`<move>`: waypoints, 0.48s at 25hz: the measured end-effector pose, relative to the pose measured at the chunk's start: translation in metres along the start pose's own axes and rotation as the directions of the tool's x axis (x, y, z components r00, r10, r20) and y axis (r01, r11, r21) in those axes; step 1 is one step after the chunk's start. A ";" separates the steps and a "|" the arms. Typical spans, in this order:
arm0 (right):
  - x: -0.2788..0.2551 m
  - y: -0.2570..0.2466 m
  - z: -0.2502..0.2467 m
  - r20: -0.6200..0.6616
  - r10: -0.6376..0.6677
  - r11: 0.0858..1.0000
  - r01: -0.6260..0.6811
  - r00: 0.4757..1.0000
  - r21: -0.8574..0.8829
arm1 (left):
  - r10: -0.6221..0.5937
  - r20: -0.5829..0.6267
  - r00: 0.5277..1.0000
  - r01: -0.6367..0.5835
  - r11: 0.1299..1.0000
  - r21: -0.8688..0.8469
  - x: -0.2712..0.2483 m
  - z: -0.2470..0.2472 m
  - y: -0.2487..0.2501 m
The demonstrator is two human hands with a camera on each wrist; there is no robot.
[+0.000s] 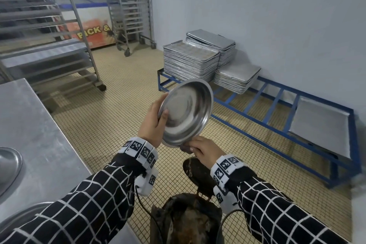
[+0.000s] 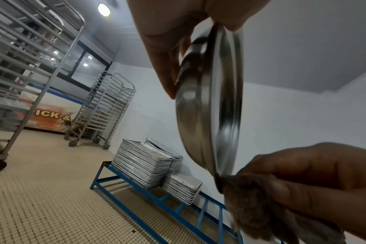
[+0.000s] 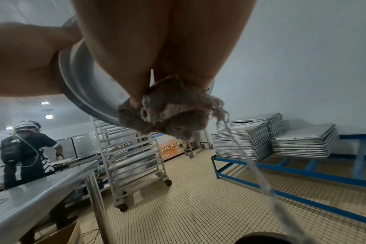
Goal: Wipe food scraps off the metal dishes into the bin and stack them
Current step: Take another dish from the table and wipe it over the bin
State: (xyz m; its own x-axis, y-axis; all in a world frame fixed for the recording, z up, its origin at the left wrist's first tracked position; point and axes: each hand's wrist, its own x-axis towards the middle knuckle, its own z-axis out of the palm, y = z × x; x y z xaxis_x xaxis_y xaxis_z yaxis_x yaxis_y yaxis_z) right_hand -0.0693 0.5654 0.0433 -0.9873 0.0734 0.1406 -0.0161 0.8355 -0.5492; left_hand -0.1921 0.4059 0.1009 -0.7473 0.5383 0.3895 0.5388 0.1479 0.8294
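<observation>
Probably a commercial kitchen: tray racks, stacked baking trays.

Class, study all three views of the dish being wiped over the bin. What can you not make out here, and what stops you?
- Scraps on the dish: head view, motion blur.
- Bin contents: head view, cut by bottom edge.
- Right hand grip on the rag: right wrist view, palm covers it.
- Left hand fingers: left wrist view, cropped.

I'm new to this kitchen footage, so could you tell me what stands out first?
The round metal dish, held tilted in mid-air by the left hand, while the right hand presses a grubby rag to its lower rim. Below sits the dark bin; stacked trays line the wall.
</observation>
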 end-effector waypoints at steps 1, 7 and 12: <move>-0.001 0.000 0.001 -0.036 0.016 1.000 -0.016 0.999 0.011 | -0.015 -0.032 0.999 0.014 0.999 -0.039 0.001 0.000 -0.003; 0.011 -0.016 -0.020 -0.405 0.382 0.898 -0.232 0.831 0.373 | -0.204 -0.070 0.976 0.185 0.958 -0.219 -0.003 -0.002 -0.004; 0.032 -0.017 -0.034 -0.598 0.280 0.954 -0.149 0.751 0.259 | -0.270 0.027 0.962 0.265 0.914 -0.308 -0.011 0.000 0.010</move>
State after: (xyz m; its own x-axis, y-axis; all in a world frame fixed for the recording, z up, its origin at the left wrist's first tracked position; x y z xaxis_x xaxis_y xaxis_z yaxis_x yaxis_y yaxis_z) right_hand -0.0949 0.5718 0.0855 -0.6519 0.6142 0.4447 0.0904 0.6452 -0.7587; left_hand -0.1782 0.4011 0.1050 -0.8545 0.5002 0.1402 0.1744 0.0222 0.9844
